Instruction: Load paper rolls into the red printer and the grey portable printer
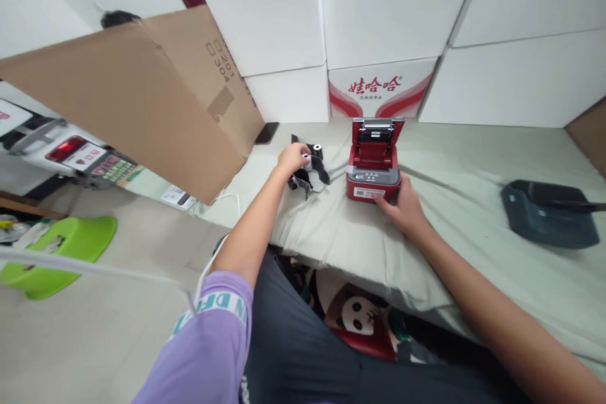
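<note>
On the cloth-covered tabletop (464, 151), a red printer (372, 178) with its lid (377, 132) raised was held by the right hand (405, 206); nearer the left edge, a small roll (308, 163) was touched by the left hand (292, 158).

Right of the boxy red plastic printer (372, 172), pale green cloth (457, 167) gives room; white cardboard boxes (379, 19) block behind.

Label print (370, 193) on the red printer (374, 164) is being left too small to read; to its right, a dark handle (575, 205) is being cropped.
</note>
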A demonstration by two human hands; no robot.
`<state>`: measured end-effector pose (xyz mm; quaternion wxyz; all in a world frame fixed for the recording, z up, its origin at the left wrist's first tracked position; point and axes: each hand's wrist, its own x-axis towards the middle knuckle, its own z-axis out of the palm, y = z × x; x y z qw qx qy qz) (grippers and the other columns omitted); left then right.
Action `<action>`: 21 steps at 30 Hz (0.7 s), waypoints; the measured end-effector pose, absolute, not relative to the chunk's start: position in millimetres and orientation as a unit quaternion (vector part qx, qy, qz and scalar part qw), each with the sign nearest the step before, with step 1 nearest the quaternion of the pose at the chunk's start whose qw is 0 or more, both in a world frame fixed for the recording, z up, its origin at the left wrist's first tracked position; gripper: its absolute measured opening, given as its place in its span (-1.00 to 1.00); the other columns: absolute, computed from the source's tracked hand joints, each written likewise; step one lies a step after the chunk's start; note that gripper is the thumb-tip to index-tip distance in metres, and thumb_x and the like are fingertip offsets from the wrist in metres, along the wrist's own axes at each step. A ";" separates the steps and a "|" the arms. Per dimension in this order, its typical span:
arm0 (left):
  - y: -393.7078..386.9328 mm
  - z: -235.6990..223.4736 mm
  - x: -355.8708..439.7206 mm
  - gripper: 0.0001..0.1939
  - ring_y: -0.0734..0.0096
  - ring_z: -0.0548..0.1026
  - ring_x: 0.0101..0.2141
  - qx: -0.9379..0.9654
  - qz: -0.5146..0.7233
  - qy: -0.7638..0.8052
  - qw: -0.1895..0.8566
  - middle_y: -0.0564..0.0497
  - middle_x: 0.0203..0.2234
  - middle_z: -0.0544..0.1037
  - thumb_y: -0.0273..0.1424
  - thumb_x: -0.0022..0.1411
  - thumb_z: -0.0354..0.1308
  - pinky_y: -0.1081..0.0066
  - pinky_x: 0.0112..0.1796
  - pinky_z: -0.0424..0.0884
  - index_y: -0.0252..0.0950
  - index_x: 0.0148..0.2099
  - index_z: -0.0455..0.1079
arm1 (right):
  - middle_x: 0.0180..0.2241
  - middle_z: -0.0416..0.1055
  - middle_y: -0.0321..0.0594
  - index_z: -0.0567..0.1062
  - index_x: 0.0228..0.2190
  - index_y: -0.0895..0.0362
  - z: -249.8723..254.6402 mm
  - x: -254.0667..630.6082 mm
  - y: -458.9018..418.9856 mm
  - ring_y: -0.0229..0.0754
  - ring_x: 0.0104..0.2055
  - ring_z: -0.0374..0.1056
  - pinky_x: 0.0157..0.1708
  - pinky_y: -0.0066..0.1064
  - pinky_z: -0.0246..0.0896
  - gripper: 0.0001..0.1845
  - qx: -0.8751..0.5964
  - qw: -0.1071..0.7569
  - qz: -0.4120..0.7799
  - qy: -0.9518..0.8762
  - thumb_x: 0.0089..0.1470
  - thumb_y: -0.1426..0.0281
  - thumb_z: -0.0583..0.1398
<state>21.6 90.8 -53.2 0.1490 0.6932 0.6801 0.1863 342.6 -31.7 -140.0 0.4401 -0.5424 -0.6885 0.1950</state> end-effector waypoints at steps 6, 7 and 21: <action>88.4 -54.4 30.9 -0.69 0.24 0.59 -0.22 0.661 0.277 0.678 0.164 -0.06 -0.23 0.67 -0.48 0.04 0.27 0.35 -0.13 0.47 -0.27 -0.11 0.60 | 0.19 0.34 0.16 0.18 0.28 0.14 -138.1 342.7 -32.4 0.25 0.19 0.32 0.16 0.12 0.23 -0.07 -0.533 0.454 0.206 -0.684 0.07 -0.09 0.28; 86.6 -49.6 36.5 -0.70 0.24 0.59 -0.20 0.663 0.317 0.659 0.159 -0.06 -0.21 0.67 -0.46 0.07 0.25 0.36 -0.12 0.47 -0.28 -0.10 0.59 | 0.19 0.34 0.16 0.18 0.28 0.14 -138.1 342.8 -32.3 0.24 0.19 0.32 0.16 0.12 0.23 -0.07 -0.532 0.456 0.206 -0.684 0.07 -0.09 0.28; 76.8 -2.3 150.8 -0.62 0.26 0.58 -0.22 0.843 0.192 0.414 0.286 -0.09 -0.26 0.66 -0.47 0.08 0.32 0.32 -0.10 0.48 -0.40 -0.01 0.59 | 0.16 0.33 0.18 0.20 0.25 0.14 -140.9 342.9 -28.7 0.27 0.20 0.30 0.16 0.16 0.22 -0.06 -0.530 0.458 0.201 -0.685 0.05 -0.15 0.26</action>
